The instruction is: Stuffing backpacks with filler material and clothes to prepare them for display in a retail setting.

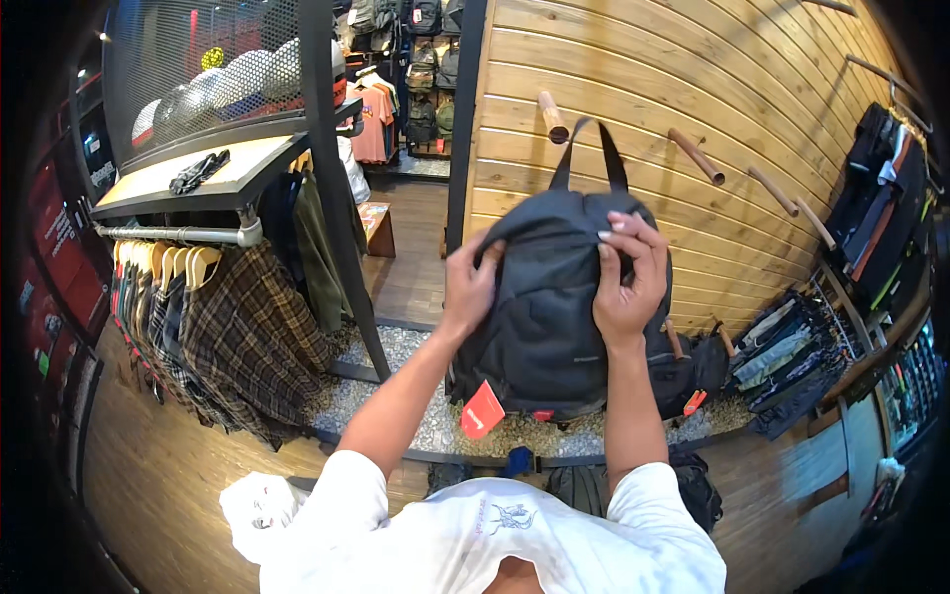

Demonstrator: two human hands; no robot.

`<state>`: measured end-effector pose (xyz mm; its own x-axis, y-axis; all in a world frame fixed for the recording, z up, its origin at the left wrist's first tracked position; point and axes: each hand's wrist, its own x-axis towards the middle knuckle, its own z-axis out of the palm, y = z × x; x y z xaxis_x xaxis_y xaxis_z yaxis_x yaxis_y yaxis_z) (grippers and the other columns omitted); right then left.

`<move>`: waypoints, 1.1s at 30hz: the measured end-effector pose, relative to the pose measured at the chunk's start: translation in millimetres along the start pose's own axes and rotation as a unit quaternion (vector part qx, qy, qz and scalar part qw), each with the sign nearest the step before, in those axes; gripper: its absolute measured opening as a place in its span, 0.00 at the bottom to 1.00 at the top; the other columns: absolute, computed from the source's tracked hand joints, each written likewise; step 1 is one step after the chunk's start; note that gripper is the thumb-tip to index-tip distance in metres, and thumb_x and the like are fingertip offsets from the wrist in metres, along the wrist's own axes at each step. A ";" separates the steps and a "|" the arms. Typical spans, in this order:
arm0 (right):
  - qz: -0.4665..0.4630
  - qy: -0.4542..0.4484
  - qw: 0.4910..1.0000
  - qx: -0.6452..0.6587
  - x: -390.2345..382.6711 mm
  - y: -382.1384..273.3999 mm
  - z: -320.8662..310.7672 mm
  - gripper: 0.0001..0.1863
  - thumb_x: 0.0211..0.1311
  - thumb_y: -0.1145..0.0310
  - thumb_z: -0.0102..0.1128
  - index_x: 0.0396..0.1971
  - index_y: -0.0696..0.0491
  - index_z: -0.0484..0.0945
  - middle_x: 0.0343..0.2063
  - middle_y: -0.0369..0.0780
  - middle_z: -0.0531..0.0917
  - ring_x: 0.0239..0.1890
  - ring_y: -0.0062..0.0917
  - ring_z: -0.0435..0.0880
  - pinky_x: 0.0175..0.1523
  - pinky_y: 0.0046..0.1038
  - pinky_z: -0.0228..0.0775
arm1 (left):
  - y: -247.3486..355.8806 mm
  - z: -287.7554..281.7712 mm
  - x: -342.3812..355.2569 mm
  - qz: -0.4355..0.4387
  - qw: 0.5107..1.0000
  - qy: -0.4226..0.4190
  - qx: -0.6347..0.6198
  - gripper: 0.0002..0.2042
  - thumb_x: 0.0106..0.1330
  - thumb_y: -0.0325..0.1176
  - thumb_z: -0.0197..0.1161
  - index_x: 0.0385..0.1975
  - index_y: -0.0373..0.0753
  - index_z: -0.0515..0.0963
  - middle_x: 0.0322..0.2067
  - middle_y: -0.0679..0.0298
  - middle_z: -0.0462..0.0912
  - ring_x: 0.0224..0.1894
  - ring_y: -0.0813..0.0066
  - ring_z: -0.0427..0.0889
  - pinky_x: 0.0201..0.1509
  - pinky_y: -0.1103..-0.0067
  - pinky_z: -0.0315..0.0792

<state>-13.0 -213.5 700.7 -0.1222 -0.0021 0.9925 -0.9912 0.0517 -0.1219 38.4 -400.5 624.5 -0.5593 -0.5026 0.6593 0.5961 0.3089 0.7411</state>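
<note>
A black backpack [554, 317] hangs upright before me, with a red tag [483, 411] dangling at its lower left. Its top loop strap [616, 158] rises beside the end of a wooden peg [554, 119]; I cannot tell whether the loop rests on it. My left hand [471, 285] grips the bag's upper left edge, thumb in front. On the upper right of the front, my right hand [631, 272] pinches the fabric near the top seam, other fingers curled. Whether a zipper pull lies in that pinch is too small to make out.
More wooden pegs [697, 156] stick out of the plank wall [633, 59]. Plaid shirts [252, 327] hang on a rail at left, below a shelf [213, 168]. Another dark bag [698, 366] hangs at lower right, beside folded jeans [782, 346]. Bags lie on the floor below me.
</note>
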 end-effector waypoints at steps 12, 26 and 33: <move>0.024 -0.029 0.999 0.018 19.2 61.4 70.9 0.04 0.62 0.76 0.65 0.36 0.58 0.82 0.40 0.43 0.81 0.44 0.36 0.82 0.51 0.31 0.74 | -69.8 -12.2 83.3 -0.019 0.999 0.024 -0.026 0.18 0.76 0.40 0.58 0.51 0.30 0.80 0.40 0.67 0.86 0.43 0.82 0.76 0.51 0.81 0.71; 0.225 -0.027 0.967 -0.119 -50.6 114.8 39.1 0.26 0.62 0.56 0.69 0.52 0.61 0.78 0.55 0.50 0.78 0.62 0.44 0.73 0.69 0.39 0.61 | -118.3 -57.8 85.0 0.015 0.997 0.072 0.036 0.19 0.79 0.40 0.52 0.61 0.35 0.74 0.54 0.59 0.79 0.53 0.75 0.76 0.59 0.77 0.69; 0.435 -0.067 0.896 -0.052 -112.7 107.7 36.5 0.24 0.64 0.54 0.68 0.46 0.62 0.80 0.37 0.45 0.85 0.41 0.32 0.83 0.51 0.31 0.73 | -80.4 -36.4 14.3 0.022 0.985 0.024 0.170 0.14 0.67 0.37 0.68 0.43 0.32 0.78 0.39 0.59 0.78 0.42 0.68 0.77 0.47 0.75 0.71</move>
<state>-107.8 -244.2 575.4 -0.8592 -0.0348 0.5105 -0.5075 0.1853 -0.8415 3.4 -462.0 569.7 -0.5043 -0.5179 0.6910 0.3876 0.5792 0.7171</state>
